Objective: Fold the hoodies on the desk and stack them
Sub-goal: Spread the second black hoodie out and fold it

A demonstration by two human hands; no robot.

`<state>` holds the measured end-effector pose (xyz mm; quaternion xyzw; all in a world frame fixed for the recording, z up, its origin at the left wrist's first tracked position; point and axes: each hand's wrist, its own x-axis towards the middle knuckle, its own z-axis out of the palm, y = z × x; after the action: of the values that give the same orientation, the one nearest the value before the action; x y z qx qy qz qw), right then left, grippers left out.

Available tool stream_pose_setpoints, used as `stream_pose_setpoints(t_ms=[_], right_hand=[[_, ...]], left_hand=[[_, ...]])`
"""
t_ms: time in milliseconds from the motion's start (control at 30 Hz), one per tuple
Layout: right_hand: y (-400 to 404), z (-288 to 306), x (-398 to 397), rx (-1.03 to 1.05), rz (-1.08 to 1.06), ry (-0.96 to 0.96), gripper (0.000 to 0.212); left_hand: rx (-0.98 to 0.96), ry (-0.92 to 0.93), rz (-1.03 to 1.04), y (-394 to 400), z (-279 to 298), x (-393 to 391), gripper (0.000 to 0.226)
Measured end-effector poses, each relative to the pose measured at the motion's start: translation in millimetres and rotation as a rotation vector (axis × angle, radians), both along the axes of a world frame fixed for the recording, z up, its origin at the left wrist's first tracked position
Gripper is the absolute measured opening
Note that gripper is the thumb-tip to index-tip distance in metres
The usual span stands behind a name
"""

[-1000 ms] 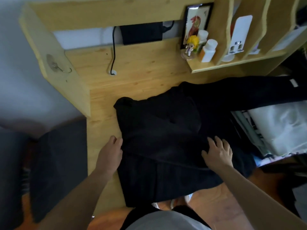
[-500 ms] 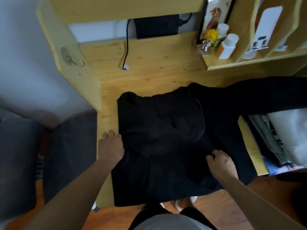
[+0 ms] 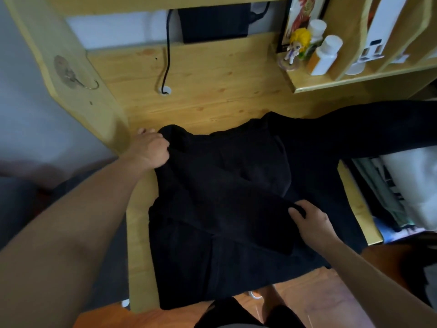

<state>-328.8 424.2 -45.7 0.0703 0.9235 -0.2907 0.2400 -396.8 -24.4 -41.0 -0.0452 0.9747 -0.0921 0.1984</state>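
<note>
Hoodie (image 3: 227, 209) in both gripping hands

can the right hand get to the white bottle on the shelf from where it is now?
Probably yes. The right hand grips a fold of the black hoodie, so it must let go first. Above the cloth, nothing stands between it and the white bottle at the shelf's open front.

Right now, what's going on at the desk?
A person is partway through folding a black hoodie spread on the wooden desk. The left hand grips the fabric at the hoodie's far left corner, and the right hand pinches a fold near its right side. One sleeve trails off to the right. No finished stack shows.
</note>
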Motion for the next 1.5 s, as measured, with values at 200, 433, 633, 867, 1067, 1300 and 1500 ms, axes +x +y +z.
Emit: stream_pose_setpoints(t_ms=[200,433,633,867,1067,1300,1500], right_hand=[[-32,0,-4,-0.046,-0.022,-0.073,0.021],[-26,-20,-3,0.231,0.017,-0.008,0.028],[-26,-15,-6,0.246,0.013,0.103,0.019],[-39,29,-6,-0.323,-0.404,-0.018,0.019],[-48,73,-12,-0.796,-0.471,-0.175,0.02],[-20,-8,-9,-0.014,-0.173,-0.162,0.023],[-44,-16,20,0.265,0.193,0.442,0.046]], left_hand=[[-0.213,0.082,0.199,-1,-9,9,0.046],[0.306,0.331,0.343,100,-71,108,0.07],[0.227,0.476,0.443,80,-95,135,0.056],[0.412,0.389,0.704,56,-75,142,0.041],[1.055,0.529,1.058,13,-53,132,0.034],[0.29,0.447,0.676,33,-51,148,0.026],[0.343,0.354,0.333,81,-61,114,0.061]])
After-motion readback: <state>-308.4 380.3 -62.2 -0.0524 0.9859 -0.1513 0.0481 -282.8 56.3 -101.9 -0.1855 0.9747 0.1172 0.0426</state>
